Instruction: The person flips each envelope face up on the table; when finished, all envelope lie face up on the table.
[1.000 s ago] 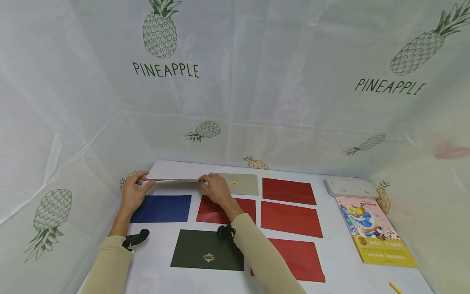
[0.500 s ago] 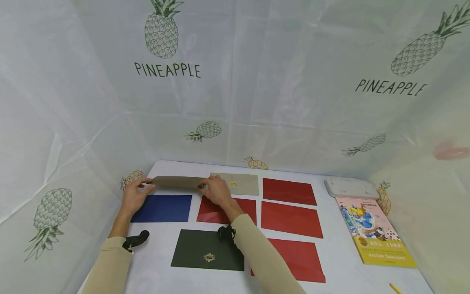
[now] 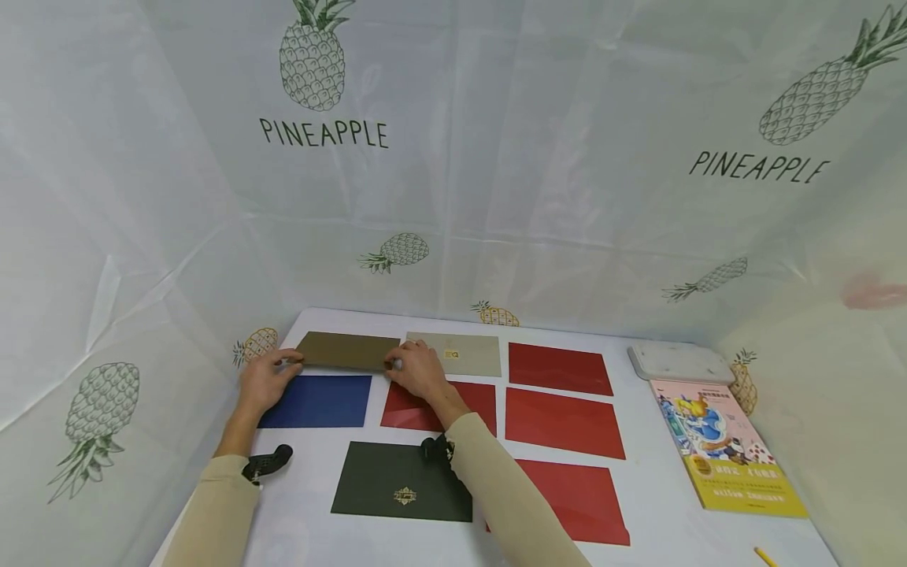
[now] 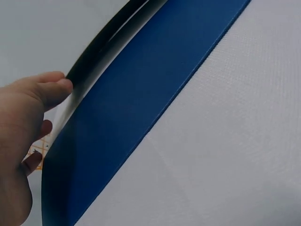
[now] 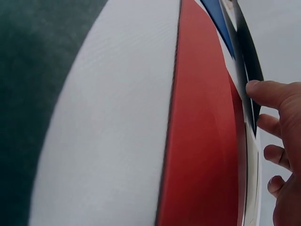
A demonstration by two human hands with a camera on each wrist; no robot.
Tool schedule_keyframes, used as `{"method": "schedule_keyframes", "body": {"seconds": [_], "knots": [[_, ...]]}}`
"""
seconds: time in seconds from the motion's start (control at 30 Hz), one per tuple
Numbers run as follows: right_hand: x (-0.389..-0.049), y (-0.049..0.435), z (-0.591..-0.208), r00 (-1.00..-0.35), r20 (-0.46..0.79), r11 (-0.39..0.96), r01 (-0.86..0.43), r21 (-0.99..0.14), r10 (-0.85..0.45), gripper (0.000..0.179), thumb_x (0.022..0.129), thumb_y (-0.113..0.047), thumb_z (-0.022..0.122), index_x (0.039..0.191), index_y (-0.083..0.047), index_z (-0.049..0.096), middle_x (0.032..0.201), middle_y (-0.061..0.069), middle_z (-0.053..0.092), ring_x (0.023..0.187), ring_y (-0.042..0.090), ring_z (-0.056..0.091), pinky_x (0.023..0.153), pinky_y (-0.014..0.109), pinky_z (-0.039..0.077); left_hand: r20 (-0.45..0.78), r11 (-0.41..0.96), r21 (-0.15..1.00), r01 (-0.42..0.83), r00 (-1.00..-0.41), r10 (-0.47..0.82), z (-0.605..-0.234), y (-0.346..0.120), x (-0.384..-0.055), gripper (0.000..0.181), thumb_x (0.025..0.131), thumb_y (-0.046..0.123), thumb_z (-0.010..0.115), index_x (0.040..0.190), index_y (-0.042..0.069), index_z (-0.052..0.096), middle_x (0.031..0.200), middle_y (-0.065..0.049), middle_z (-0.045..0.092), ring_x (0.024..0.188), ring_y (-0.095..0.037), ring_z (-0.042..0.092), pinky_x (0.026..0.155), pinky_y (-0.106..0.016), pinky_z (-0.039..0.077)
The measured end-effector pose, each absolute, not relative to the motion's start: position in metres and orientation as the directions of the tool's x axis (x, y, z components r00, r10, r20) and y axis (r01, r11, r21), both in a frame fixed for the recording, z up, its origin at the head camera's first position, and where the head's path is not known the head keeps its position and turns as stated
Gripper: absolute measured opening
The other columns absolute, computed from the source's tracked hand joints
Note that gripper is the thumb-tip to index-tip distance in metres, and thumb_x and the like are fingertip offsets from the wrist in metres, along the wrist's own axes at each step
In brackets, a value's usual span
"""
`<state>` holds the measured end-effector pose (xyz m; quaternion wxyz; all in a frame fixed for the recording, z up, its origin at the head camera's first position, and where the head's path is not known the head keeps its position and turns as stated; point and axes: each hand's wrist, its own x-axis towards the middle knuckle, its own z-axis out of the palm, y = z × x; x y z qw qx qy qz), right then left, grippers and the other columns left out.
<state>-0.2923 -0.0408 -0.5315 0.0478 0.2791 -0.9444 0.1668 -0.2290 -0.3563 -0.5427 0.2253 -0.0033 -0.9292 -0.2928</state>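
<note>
An olive-brown envelope (image 3: 347, 351) is held at the back left of the table, tilted so its broad face shows in the head view. My left hand (image 3: 265, 387) pinches its left end between thumb and fingers. At the other end, my right hand (image 3: 421, 370) pinches the right corner. A blue envelope (image 3: 315, 402) lies just in front, beside the left hand. Beneath the right wrist lies a red envelope (image 3: 471, 398), partly hidden. A beige envelope (image 3: 473, 356) with a gold mark lies right of the right hand. Both wrist views show the held envelope edge-on and dark.
Three more red envelopes form a column on the right, the back one (image 3: 560, 368) nearest the wall. A dark green envelope (image 3: 383, 484) lies in front. Farther right are a white case (image 3: 676, 362), a picture book (image 3: 730, 453) and a yellow pencil (image 3: 765, 557).
The olive-brown envelope has tipped from edge-on to face-showing, its near edge coming down towards the table. My left hand has shifted slightly down and right; the right hand has barely moved.
</note>
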Motion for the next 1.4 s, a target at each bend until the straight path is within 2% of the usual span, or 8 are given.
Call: {"method": "schedule_keyframes", "body": {"seconds": [0.2,0.33,0.77,0.97,1.07,1.17,1.3,1.4], "knots": [[-0.292,-0.042,-0.536,-0.837,0.16,0.805,-0.547,-0.23,-0.523,0.031,0.097,-0.04,0.064,0.126,-0.033,0.071,0.128,-0.005,0.064,0.119,0.019,0.052,0.095,0.043,0.047,0.325,0.87,0.491,0.048,-0.937,-0.132,-0.543,-0.352,-0.227,0.021,0.092,0.015,0.073,0.112,0.01,0.077,0.131,-0.018,0.065,0.123,-0.048,0.054,0.09,-0.066,0.038],[-0.292,-0.044,-0.538,-0.837,0.152,0.815,-0.547,-0.193,-0.526,0.031,0.098,-0.04,0.062,0.127,-0.034,0.071,0.13,-0.004,0.062,0.12,0.02,0.051,0.093,0.043,0.048,0.278,0.88,0.475,0.016,-0.951,-0.133,-0.543,-0.351,-0.227,0.024,0.093,0.018,0.071,0.115,0.011,0.076,0.136,-0.018,0.062,0.128,-0.05,0.047,0.089,-0.068,0.033],[-0.292,-0.044,-0.537,-0.838,0.162,0.815,-0.545,-0.197,-0.521,0.032,0.098,-0.039,0.063,0.128,-0.031,0.07,0.131,-0.002,0.062,0.121,0.022,0.052,0.095,0.043,0.048,0.262,0.877,0.48,0.007,-0.955,-0.136,-0.544,-0.351,-0.228,0.028,0.094,0.02,0.069,0.121,0.01,0.073,0.138,-0.02,0.06,0.128,-0.054,0.043,0.089,-0.071,0.031],[-0.289,-0.044,-0.532,-0.831,0.169,0.805,-0.556,-0.207,-0.53,0.03,0.097,-0.04,0.064,0.124,-0.03,0.071,0.127,-0.003,0.063,0.119,0.019,0.052,0.096,0.042,0.049,0.326,0.885,0.462,0.048,-0.938,-0.119,-0.543,-0.355,-0.222,0.027,0.094,0.02,0.07,0.118,0.009,0.073,0.13,-0.021,0.065,0.122,-0.05,0.052,0.091,-0.069,0.037],[-0.284,-0.043,-0.526,-0.808,0.158,0.779,-0.589,-0.214,-0.568,0.029,0.097,-0.04,0.065,0.122,-0.029,0.072,0.123,-0.004,0.063,0.114,0.018,0.054,0.095,0.038,0.049,0.366,0.891,0.449,0.066,-0.923,-0.116,-0.543,-0.357,-0.214,0.029,0.092,0.02,0.072,0.118,0.006,0.072,0.125,-0.022,0.067,0.118,-0.049,0.055,0.092,-0.067,0.04],[-0.277,-0.044,-0.518,-0.753,0.141,0.727,-0.657,-0.198,-0.642,0.03,0.095,-0.041,0.066,0.122,-0.028,0.073,0.121,-0.004,0.063,0.109,0.017,0.055,0.091,0.036,0.05,0.366,0.893,0.446,0.053,-0.922,-0.128,-0.545,-0.361,-0.203,0.033,0.092,0.023,0.072,0.121,0.007,0.069,0.127,-0.025,0.064,0.116,-0.053,0.053,0.09,-0.069,0.039],[-0.268,-0.05,-0.512,-0.686,0.08,0.67,-0.724,-0.163,-0.723,0.034,0.094,-0.045,0.067,0.125,-0.032,0.071,0.129,-0.005,0.062,0.118,0.017,0.054,0.095,0.038,0.049,0.312,0.89,0.456,0.003,-0.937,-0.156,-0.547,-0.368,-0.184,0.043,0.094,0.03,0.07,0.129,0.006,0.063,0.134,-0.03,0.056,0.118,-0.057,0.047,0.088,-0.072,0.034],[-0.262,-0.055,-0.513,-0.663,0.028,0.653,-0.743,-0.15,-0.748,0.039,0.092,-0.052,0.067,0.128,-0.036,0.069,0.138,-0.008,0.058,0.126,0.018,0.05,0.101,0.04,0.046,0.272,0.888,0.46,-0.021,-0.948,-0.163,-0.547,-0.371,-0.169,0.051,0.094,0.033,0.07,0.134,0.002,0.059,0.136,-0.033,0.053,0.12,-0.059,0.043,0.089,-0.074,0.031]]}}
